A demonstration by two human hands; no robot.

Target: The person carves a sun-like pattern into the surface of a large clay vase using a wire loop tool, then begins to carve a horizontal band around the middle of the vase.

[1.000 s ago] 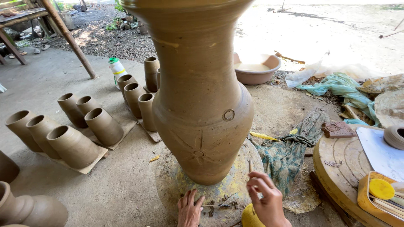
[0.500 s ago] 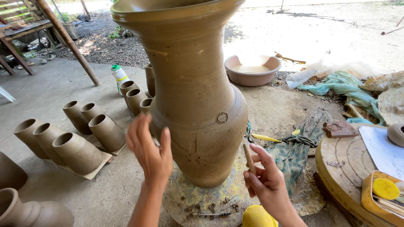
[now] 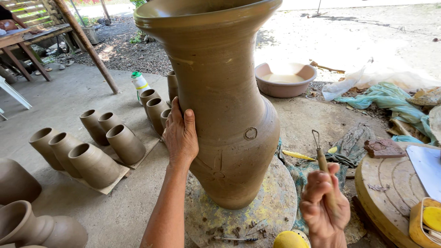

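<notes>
A tall unfired brown clay vase point(image 3: 225, 96) stands on a round turntable disc point(image 3: 271, 206) on the ground. It bears a small ring mark and faint carved lines low on its belly. My left hand point(image 3: 180, 135) lies flat against the vase's left side, fingers together and pointing up. My right hand point(image 3: 324, 209) is to the right of the vase, apart from it, closed around a wooden-handled wire loop tool point(image 3: 320, 158) with the loop pointing up.
Several small clay pots point(image 3: 94, 163) lie on boards at the left, more behind the vase. A pink basin point(image 3: 285, 79) sits behind. A round wooden board point(image 3: 390, 183) with a clay slab, a yellow tub point(image 3: 425, 222) and cloths point(image 3: 381, 98) are at right.
My left hand rose from the turntable and now presses on the vase's side. My right hand lifted the loop tool upright. The view moved closer to the vase.
</notes>
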